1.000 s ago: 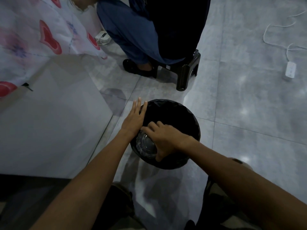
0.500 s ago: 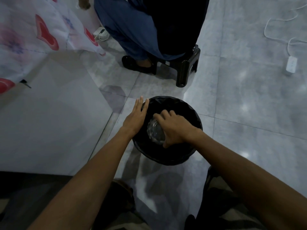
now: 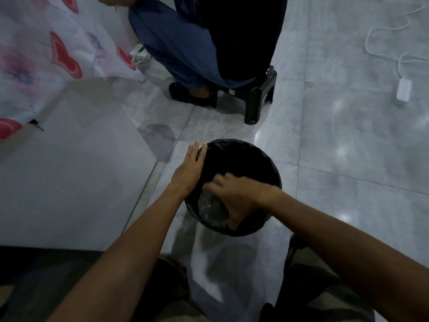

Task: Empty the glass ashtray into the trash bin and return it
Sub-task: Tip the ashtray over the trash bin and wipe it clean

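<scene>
Head view: right hand [image 3: 234, 197] was clenched over the glass ashtray [image 3: 212, 209], holding it inside the mouth of the trash bin [image 3: 234, 187], near the rim closest to the wearer. Half a second earlier the ashtray sat higher and nearer the bin's middle; a second earlier it was low at the near rim again. So it went out and came back, and the hand was blurred here. Read as a shake or tap to knock the contents loose. Emptying step looked underway or nearly done; return to its place not yet started. Whether anything was left in the ashtray: too dark and blurred to tell.

Left hand [image 3: 189, 169] lay flat and released on the bin's left rim, fingers extended, gripping nothing, apparently steadying the bin. Its position matched both earlier frames.

Counts: one ashtray, one bin with a black liner, two hands. Also one dark stool [image 3: 260, 94] beyond the bin with one other person seated on it, one white power strip [image 3: 404, 89] on the floor far right.
</scene>
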`<state>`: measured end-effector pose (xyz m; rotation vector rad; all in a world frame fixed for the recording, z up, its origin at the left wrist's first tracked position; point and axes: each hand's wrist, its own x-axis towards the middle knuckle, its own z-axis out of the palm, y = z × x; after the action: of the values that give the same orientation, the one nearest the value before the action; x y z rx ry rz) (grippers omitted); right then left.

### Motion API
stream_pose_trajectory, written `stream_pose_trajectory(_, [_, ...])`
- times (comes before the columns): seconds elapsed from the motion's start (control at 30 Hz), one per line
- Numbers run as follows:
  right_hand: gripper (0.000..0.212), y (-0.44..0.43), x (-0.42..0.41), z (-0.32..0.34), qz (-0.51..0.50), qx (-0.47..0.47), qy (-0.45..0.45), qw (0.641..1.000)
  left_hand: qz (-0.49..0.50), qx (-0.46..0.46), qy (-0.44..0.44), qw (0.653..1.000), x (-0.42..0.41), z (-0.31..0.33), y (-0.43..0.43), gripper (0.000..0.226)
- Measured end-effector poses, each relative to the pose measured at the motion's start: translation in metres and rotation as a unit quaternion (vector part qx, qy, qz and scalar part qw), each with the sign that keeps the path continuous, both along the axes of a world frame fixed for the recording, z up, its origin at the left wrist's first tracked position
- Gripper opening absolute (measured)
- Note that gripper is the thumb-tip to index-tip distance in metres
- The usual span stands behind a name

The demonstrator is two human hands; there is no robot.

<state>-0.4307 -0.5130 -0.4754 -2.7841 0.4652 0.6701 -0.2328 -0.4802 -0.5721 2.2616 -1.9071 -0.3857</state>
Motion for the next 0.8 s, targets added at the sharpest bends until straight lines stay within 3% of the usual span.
stream_pose_trajectory(0.07, [0.126,0.001,0.001,-0.004,0.013,0.014,0.008,1.0,-0.01,0.0,-0.001,1.0,0.001,0.002,0.0,0.087])
stream_pose_trajectory(0.23, [0.135,-0.03,-0.001,0.0,-0.119,-0.042,-0.032,0.991,-0.001,0.005,0.005,1.0,-0.001,0.004,0.0,0.078])
stream_pose_trajectory(0.43, [0.127,0.005,0.005,-0.015,-0.001,0.029,0.003,1.0,-0.011,0.001,0.0,1.0,0.001,0.001,0.001,0.085])
stream_pose_trajectory(0.6, [0.128,-0.019,-0.01,-0.017,-0.056,0.026,-0.047,0.997,-0.007,0.008,-0.009,1.0,-0.001,0.003,0.002,0.079])
stream_pose_trajectory(0.8, [0.131,-0.032,-0.03,-0.029,-0.174,0.119,-0.064,0.975,-0.01,0.005,-0.097,0.995,-0.007,0.015,0.007,0.071])
